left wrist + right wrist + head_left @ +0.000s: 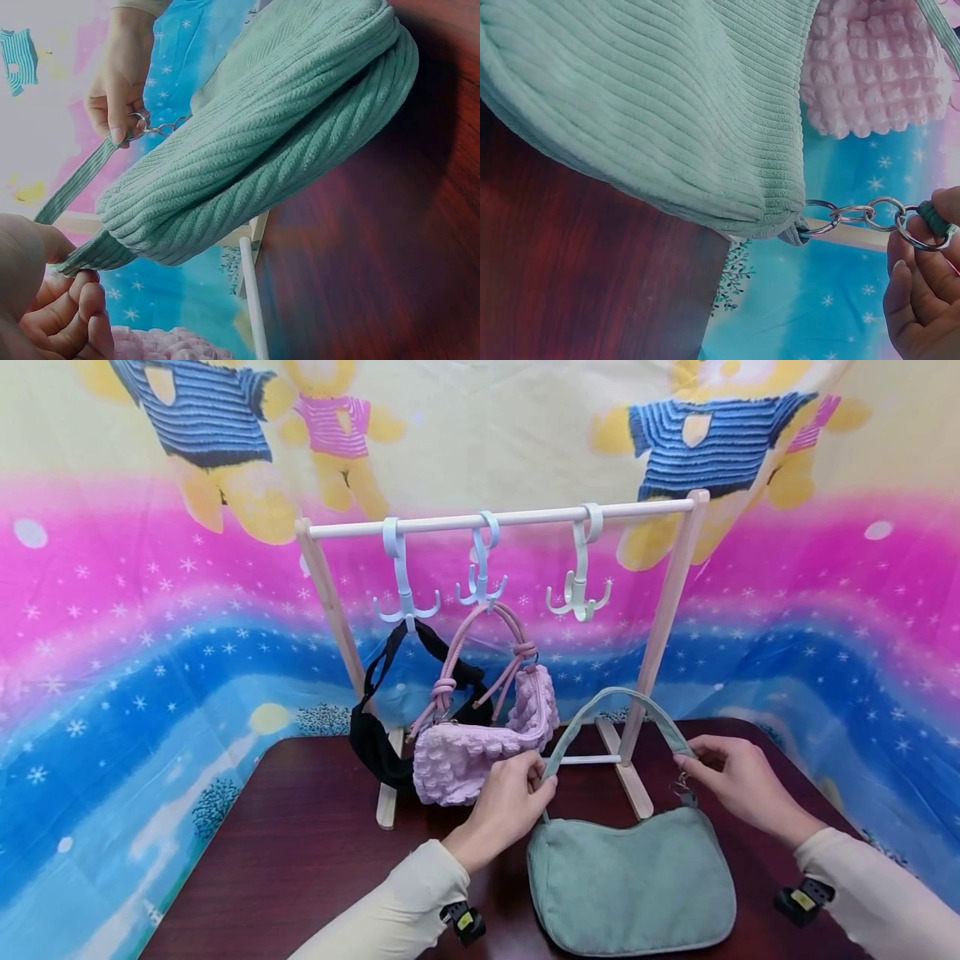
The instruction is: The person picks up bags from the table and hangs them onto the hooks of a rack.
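A green corduroy shoulder bag (633, 885) hangs by its strap (611, 693) between my two hands, in front of a wooden rack. My left hand (506, 806) pinches the strap's left end, just above the bag body. At the other end, my right hand (738, 785) pinches the strap beside its metal rings; the right wrist view shows the short chain (855, 215) joining strap and bag. Left of the green bag, a pink bubble-textured bag (480, 760) hangs from the middle hook (482, 568). Behind it, a black bag (378, 752) hangs on the left hook (405, 585).
A pale hook (580, 577) at the right of the rack's bar (525, 516) carries nothing. The rack's right foot (626, 777) stands on the dark wooden table (300, 860) behind the green bag. A printed cloth (150, 610) with bears covers the wall behind.
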The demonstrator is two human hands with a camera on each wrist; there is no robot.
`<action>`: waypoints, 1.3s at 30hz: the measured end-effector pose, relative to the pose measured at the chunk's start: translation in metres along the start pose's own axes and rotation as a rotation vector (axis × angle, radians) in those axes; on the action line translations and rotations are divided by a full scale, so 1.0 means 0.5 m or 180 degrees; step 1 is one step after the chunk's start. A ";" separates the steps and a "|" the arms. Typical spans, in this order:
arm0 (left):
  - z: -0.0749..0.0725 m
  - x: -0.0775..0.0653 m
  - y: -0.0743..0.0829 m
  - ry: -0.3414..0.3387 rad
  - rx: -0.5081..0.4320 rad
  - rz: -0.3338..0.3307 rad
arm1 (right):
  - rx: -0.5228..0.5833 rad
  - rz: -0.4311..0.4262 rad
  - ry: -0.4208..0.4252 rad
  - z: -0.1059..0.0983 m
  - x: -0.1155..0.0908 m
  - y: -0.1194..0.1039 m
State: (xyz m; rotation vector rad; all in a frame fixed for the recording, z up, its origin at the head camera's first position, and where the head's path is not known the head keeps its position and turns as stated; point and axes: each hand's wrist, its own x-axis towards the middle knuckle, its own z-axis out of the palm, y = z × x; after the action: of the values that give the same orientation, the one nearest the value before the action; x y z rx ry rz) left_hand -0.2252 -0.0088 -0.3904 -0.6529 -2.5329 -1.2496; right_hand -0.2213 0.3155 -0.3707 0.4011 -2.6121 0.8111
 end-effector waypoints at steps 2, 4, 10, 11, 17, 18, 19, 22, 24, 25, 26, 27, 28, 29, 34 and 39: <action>-0.001 0.000 0.001 0.0000 -0.0002 0.0002 | -0.0012 -0.0001 0.0022 -0.002 0.001 -0.001; -0.001 0.000 0.002 0.0002 -0.0001 0.0012 | -0.0028 0.0002 0.0047 -0.004 0.003 -0.002; -0.003 0.003 0.006 0.0025 -0.0003 0.0037 | -0.0015 -0.0002 0.0068 -0.013 0.005 -0.006; -0.004 0.003 0.007 0.0032 -0.0002 0.0041 | -0.0015 -0.0004 0.0060 -0.014 0.005 -0.007; -0.007 0.005 0.007 0.0068 0.0010 0.0060 | -0.0039 0.0004 0.0066 -0.018 0.006 -0.011; -0.007 0.006 0.007 0.0069 0.0006 0.0058 | -0.0039 -0.0001 0.0068 -0.018 0.006 -0.011; -0.008 0.006 0.007 0.0072 0.0004 0.0054 | -0.0038 -0.0010 0.0071 -0.017 0.006 -0.012; -0.010 0.007 0.008 0.0068 -0.0011 0.0034 | -0.0039 -0.0009 0.0075 -0.018 0.008 -0.015; -0.012 0.007 0.008 0.0060 -0.0020 0.0022 | -0.0033 0.0001 0.0081 -0.020 0.008 -0.017; -0.012 0.007 0.009 0.0057 -0.0021 0.0025 | -0.0034 0.0014 0.0080 -0.021 0.008 -0.018; -0.013 0.007 0.010 0.0055 -0.0024 0.0027 | -0.0035 0.0028 0.0081 -0.022 0.008 -0.020; -0.014 0.007 0.010 0.0052 -0.0028 0.0030 | -0.0033 0.0039 0.0081 -0.024 0.008 -0.021; -0.015 0.007 0.011 0.0044 -0.0031 0.0034 | -0.0030 0.0044 0.0082 -0.026 0.008 -0.023; -0.016 0.007 0.012 0.0038 -0.0031 0.0036 | -0.0030 0.0048 0.0080 -0.027 0.008 -0.024; -0.019 0.009 0.015 0.0030 -0.0015 0.0055 | -0.0056 0.0025 0.0135 -0.030 0.010 -0.028; -0.023 0.012 0.020 0.0072 0.0008 0.0093 | -0.0048 -0.0022 0.0198 -0.031 0.012 -0.031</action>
State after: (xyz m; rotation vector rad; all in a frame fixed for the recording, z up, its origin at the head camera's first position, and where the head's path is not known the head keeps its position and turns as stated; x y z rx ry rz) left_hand -0.2254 -0.0110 -0.3741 -0.6692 -2.4972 -1.2371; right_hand -0.2169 0.3112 -0.3489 0.3747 -2.5565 0.7886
